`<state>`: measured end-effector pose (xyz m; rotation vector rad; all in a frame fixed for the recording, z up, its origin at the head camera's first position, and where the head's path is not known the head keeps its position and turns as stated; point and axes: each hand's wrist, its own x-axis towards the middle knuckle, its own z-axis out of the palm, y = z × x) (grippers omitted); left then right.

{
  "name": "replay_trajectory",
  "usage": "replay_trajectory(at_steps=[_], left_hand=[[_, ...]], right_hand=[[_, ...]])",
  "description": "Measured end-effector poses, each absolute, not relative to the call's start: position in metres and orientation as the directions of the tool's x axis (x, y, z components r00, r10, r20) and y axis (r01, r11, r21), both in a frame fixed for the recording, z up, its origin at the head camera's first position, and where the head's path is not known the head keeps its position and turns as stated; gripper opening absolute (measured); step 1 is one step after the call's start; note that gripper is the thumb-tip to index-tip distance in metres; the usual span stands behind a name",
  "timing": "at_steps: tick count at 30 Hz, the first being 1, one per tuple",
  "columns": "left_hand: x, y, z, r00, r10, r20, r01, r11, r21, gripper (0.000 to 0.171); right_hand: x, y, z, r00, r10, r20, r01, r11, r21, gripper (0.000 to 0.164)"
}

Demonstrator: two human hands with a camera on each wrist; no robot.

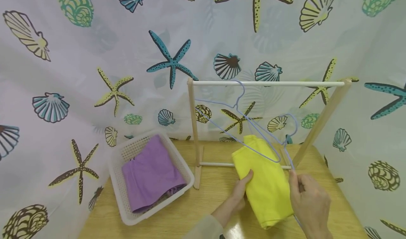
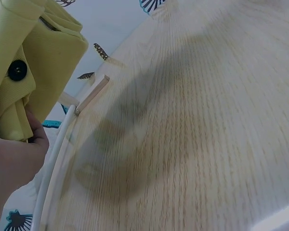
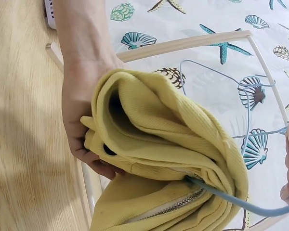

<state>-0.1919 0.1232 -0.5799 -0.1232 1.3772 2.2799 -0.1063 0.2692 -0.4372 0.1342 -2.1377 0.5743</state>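
Observation:
Folded yellow trousers [image 1: 266,182] slant in front of the rack. My left hand [image 1: 238,196] grips them from the left side, thumb on top. A black button [image 2: 17,70] shows in the left wrist view, and a metal zipper [image 3: 176,204] in the right wrist view. My right hand [image 1: 311,203] pinches a blue wire hanger [image 1: 296,124] on its side below the hook. In the right wrist view the hanger's arm [image 3: 241,204] enters the trousers' folds near the zipper. The hanger's lower part is mostly hidden behind the trousers and hand.
A second blue hanger [image 1: 236,106] hangs from the white rod [image 1: 269,84] of a wooden rack and overlaps the trousers in the head view. To the left, a white basket [image 1: 115,175] holds purple cloth [image 1: 152,175]. A shell-print curtain [image 1: 127,48] surrounds the wooden table [image 1: 98,225].

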Motion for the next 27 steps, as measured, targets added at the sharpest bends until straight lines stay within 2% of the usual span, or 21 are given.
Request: replay_trajectory(at_steps=[7, 18, 23, 27], left_hand=[[-0.194, 0.12, -0.583, -0.874, 0.371, -0.315, -0.458, -0.413, 0.787, 0.055], [-0.193, 0.108, -0.571, -0.836, 0.515, -0.191, -0.454, -0.455, 0.766, 0.044], [-0.189, 0.104, -0.568, -0.835, 0.51, -0.206, -0.464, -0.453, 0.762, 0.043], [-0.186, 0.101, -0.564, -0.815, 0.54, -0.208, -0.496, -0.467, 0.732, 0.049]], right_hand=[[-0.107, 0.269, -0.439, -0.599, 0.144, 0.788, -0.303, 0.869, -0.39, 0.03], [-0.108, 0.279, -0.445, -0.638, 0.241, 0.731, -0.284, 0.809, -0.515, 0.033], [-0.113, 0.281, -0.45, -0.64, 0.249, 0.727, -0.302, 0.789, -0.535, 0.033], [-0.115, 0.283, -0.452, -0.672, 0.254, 0.696, -0.269, 0.791, -0.549, 0.051]])
